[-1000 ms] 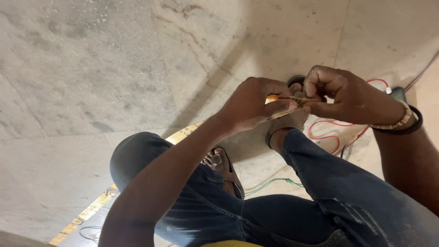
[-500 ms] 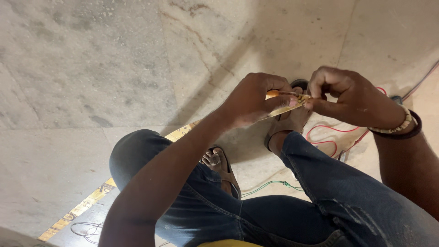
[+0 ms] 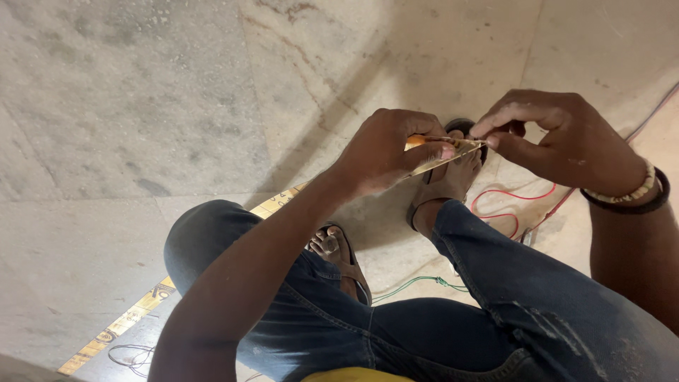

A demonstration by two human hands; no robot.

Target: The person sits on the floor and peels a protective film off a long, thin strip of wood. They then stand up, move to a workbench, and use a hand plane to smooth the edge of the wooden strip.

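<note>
Head view: the left hand [image 3: 387,150] is clenched around an orange-handled tool [image 3: 438,152], its handle mostly hidden. The right hand [image 3: 559,138] pinches the tool's tip above the sandal [image 3: 444,185]; whatever is pinched there is too small to tell. A red wire [image 3: 511,204] lies on the floor [image 3: 141,106].

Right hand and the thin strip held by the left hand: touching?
Touching. The head view shows the right hand pinching the tip of the thin strip, whose other end sits in the left hand.

A red wire [image 3: 513,205] curls on the stone floor [image 3: 141,106]. A green wire [image 3: 417,283] lies near it. A yellow tape [image 3: 127,322] runs toward the floor's bottom left corner.
</note>
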